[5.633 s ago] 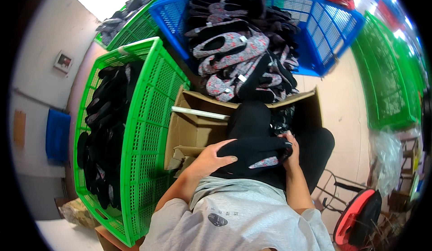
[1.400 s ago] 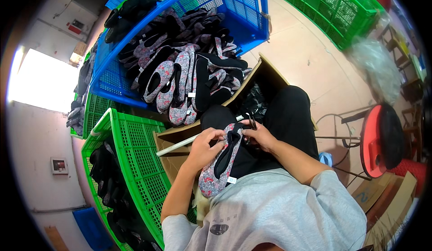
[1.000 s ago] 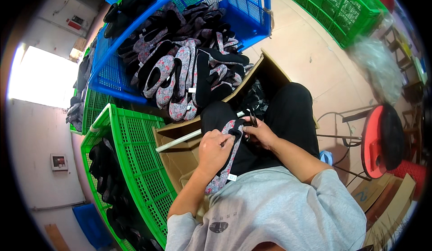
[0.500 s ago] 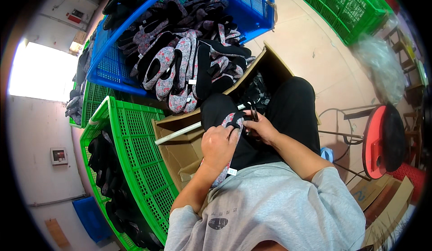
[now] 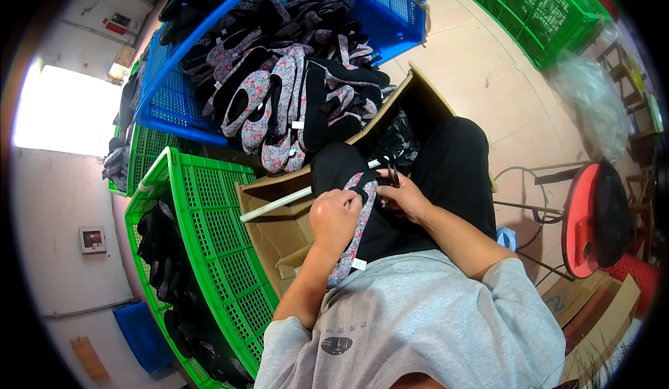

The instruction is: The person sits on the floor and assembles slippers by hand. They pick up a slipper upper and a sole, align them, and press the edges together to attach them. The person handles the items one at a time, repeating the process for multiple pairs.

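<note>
A grey slipper with a small red floral print (image 5: 352,239) is seen, a white tag fixed near its end. Black trousers (image 5: 446,173) and a light grey T-shirt (image 5: 432,319) with a dark printed emblem are worn. A blue plastic crate (image 5: 390,12) is filled with slippers (image 5: 279,96) in black and in grey floral print. A bright green crate (image 5: 216,235) is loaded with black slippers. A brown cardboard box (image 5: 279,235) is crossed by a white tube (image 5: 279,206). A red stool seat (image 5: 582,222) is visible.
</note>
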### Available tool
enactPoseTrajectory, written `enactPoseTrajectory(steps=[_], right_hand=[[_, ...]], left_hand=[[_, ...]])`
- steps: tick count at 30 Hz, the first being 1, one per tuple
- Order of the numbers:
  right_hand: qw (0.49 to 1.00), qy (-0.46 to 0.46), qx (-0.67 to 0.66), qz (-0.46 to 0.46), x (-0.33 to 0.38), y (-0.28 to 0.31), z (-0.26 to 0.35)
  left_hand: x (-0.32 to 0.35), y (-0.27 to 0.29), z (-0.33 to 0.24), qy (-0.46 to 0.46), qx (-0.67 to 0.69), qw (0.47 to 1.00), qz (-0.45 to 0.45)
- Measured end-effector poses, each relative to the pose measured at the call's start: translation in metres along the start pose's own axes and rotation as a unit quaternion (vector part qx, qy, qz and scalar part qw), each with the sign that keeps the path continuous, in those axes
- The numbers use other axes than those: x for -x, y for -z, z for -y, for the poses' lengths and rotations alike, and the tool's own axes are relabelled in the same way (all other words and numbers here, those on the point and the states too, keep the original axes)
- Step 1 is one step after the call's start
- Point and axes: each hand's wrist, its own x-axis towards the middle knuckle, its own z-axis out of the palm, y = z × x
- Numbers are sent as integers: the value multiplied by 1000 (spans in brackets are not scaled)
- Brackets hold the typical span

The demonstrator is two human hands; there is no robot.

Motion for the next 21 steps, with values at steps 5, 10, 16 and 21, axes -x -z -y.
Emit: enactPoseTrajectory(steps=[5, 10, 16, 21], right_hand=[[1000, -3, 5, -9, -1, 0, -2], [1000, 4, 0, -3, -3, 2, -6], [1000, 10, 11, -11, 0, 1, -3], [985, 146, 49, -73, -4, 2, -8]], left_hand=[[8, 2, -1, -18, 10, 999, -35], [16, 10, -5, 5, 36, 999, -36], [19, 19, -9, 2, 21, 999, -42], [16, 18, -13, -12, -21, 1000, -7]])
